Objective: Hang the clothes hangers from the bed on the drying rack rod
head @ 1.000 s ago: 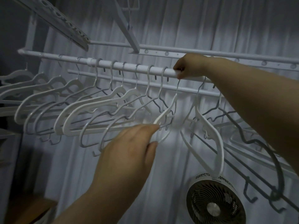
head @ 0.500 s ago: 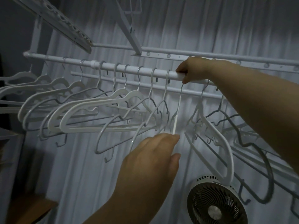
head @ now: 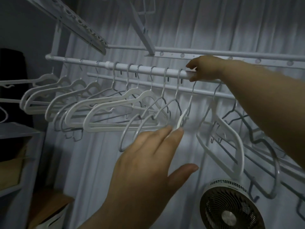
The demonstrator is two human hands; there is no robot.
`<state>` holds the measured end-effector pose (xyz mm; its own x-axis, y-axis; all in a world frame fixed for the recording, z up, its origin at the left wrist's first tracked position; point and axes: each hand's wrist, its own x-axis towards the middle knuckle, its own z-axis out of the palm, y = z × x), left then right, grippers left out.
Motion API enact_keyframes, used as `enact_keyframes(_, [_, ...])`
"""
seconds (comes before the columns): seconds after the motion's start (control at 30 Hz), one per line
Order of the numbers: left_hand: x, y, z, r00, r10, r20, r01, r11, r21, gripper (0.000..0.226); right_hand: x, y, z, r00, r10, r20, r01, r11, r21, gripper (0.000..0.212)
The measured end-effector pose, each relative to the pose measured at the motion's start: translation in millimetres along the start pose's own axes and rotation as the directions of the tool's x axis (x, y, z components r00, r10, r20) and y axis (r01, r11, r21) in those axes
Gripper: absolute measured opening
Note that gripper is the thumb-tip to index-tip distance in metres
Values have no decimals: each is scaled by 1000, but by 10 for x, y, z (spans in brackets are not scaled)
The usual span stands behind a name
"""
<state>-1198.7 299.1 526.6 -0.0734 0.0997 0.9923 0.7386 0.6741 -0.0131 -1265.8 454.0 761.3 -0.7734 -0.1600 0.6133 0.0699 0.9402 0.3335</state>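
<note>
**Hanger (head: 181,120) settled on the rod (head: 158,70) as the left hand (head: 148,164) eased off**

Half a second earlier the left thumb lay close against the fingers. By this moment it had swung wide, and the fingers (head: 168,136) were straight and together, with only their tips touching the hanger. The hanger had turned edge-on just above those tips. Its hook ran up under the right hand (head: 203,68), whose fingers curled over the rod; whether they also pinched the hook could not be told. Other hangers (head: 115,111) hung in a row to the left of those fingers, and more hung to the right. This hanger looked as good as hung, with only the letting go left.
</note>
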Motion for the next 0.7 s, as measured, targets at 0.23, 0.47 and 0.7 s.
enact_keyframes(0.23, [-41,-224,-288,993,-99,-69,99,995,-2,46,-60,-101,-73,999,-33,-26,33,999,-3,50])
enact_keyframes(0.47, [53,-844,-482,965,-210,-155,205,977,-49,37,20,-328,-283,998,36,-46,-39,998,-55,46])
enact_keyframes(0.7, [66,-1447,-341,974,-221,-59,201,949,-241,40,382,-808,-311,992,124,32,-122,991,-60,43])
